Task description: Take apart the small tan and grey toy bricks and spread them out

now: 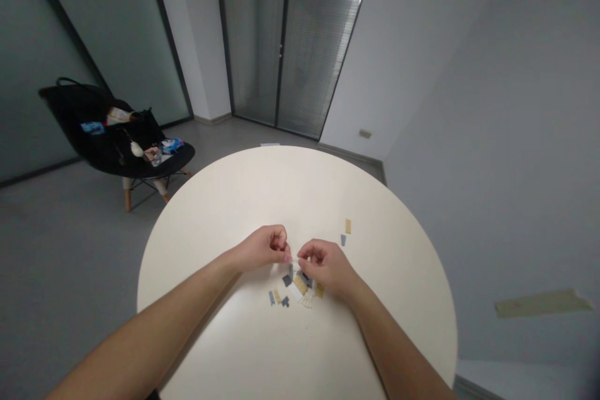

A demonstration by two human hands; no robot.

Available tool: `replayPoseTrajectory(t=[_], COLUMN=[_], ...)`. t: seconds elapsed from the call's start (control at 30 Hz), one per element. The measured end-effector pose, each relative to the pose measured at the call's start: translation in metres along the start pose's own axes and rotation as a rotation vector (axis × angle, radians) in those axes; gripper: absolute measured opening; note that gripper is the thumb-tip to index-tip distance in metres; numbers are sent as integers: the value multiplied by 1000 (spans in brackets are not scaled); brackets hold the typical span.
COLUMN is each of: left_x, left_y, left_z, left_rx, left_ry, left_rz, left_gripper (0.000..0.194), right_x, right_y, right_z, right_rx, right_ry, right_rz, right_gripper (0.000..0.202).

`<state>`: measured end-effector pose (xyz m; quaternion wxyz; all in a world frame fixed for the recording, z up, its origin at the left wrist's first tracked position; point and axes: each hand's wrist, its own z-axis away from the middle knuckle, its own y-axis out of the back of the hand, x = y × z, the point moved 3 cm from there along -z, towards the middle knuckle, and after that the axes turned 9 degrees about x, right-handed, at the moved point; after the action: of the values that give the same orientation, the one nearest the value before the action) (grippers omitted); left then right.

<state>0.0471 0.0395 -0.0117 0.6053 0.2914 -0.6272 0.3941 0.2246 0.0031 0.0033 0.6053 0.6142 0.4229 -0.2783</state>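
My left hand (266,247) and my right hand (327,265) meet just above the middle of the round table, fingertips pinched and only slightly apart. Between them shows a bit of a small white piece (294,259); its exact shape is too small to make out. Right under the fingers lies a loose pile of small flat pieces, among them a tan plate (300,284), a dark grey piece (287,280) and a white piece (295,292). The right hand partly hides the pile. Toward me lie a blue-grey piece (272,298) and a narrow tan piece (277,296).
Farther back on the round white table (210,200) lie another tan plate (348,226) and a grey wedge-shaped piece (344,240). A black chair (89,137) holding a bag and small items stands at the left. White walls and glass panels surround the table.
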Motion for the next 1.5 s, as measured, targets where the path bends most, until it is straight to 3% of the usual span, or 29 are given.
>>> replayPoseTrajectory(t=[0.27,0.47,0.53,0.77,0.93,1.07,1.23,1.5], left_x=[3,0,-1,-6,-8,-8,-5,-4], left_y=[-3,-3,-1,4,5,6,5,4], left_z=[-2,-3,-4,-5,-5,-6,-5,-5], left_rx=[63,103,144,169,164,161,167,180], left_ry=[-24,-51,-45,8,7,2,11,9], left_rz=[61,84,60,-28,-56,-71,-86,-112], left_gripper=[43,41,37,28,25,24,26,27], right_x=[-2,-1,3,41,53,60,74,85], right_y=[-3,5,16,76,105,110,108,107], right_z=[0,-4,-7,-13,-11,-9,-8,-4], right_rx=[-28,75,149,446,529,496,356,292], right_ry=[-11,46,69,-112,-147,-227,-317,-363], right_rz=[-14,103,121,-14,-6,19,68,240], right_gripper=[14,14,15,37,54,52,43,36])
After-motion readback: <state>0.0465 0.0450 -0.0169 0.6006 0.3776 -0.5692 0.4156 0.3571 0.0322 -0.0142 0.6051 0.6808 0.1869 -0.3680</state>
